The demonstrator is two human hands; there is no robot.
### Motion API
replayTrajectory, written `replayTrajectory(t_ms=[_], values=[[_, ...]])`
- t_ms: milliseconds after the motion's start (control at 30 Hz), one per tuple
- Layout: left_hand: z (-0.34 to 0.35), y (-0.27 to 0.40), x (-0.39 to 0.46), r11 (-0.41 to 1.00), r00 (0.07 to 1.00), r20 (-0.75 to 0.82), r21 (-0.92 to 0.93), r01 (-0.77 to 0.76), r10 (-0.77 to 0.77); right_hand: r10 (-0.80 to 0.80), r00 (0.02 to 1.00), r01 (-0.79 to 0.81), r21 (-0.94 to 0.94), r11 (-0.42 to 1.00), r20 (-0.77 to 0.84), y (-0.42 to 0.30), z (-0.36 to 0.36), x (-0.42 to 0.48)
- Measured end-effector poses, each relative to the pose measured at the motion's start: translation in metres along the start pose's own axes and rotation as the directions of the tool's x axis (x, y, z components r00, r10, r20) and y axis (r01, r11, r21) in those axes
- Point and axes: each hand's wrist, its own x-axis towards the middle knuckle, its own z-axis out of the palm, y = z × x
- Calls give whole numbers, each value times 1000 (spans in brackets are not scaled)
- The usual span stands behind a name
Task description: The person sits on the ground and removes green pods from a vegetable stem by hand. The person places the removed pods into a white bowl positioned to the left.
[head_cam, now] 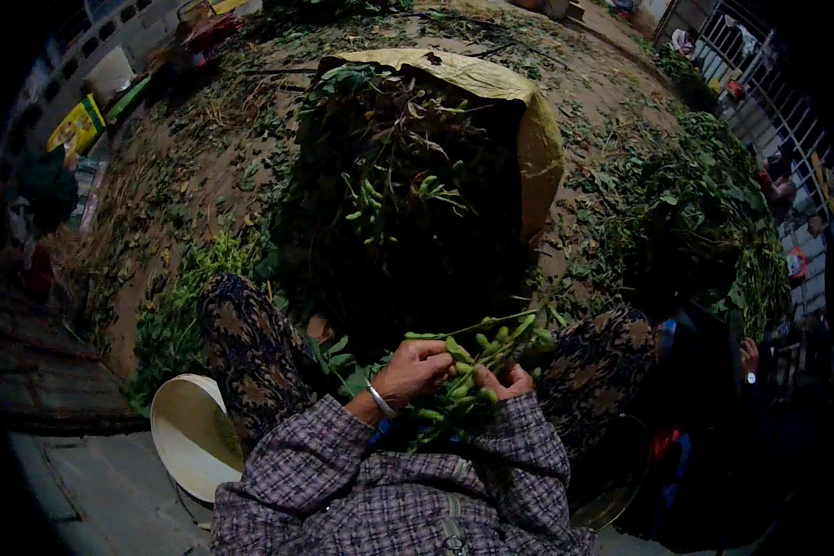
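Observation:
Green soybean pods on stems [463, 389] lie between my hands, over my lap. My left hand [417, 372], with a silver bracelet at the wrist, pinches a pod near the middle of the bunch. Close by on the right, my right hand [504, 382] is closed around the stems, its fingers partly hidden by pods. Beyond my knees stands a large open yellowish woven sack [543, 149], with dark plant matter, dry leaves and some pods [370, 196] inside its mouth.
A white bucket [196, 438] leans by my left knee, with a dark container [615, 504] at my right. Cut green plants [695, 208] are heaped at the right. Another person's hand [748, 356] with a watch shows at the right. Leaves litter the ground.

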Motion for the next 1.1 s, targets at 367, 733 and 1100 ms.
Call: replayTrajectory(t_ms=[367,733,1100], values=[[15,13,-10,992,994,80,97,-77,69,-50,998,57,163,985,-45,5,1,-1],[18,8,-3,924,954,83,241,-299,287,-142,986,120,212,970,91,-6,7,-5],[9,19,-6,927,981,26,321,-193,195,-139,989,139,9,990,51,19,8,0]])
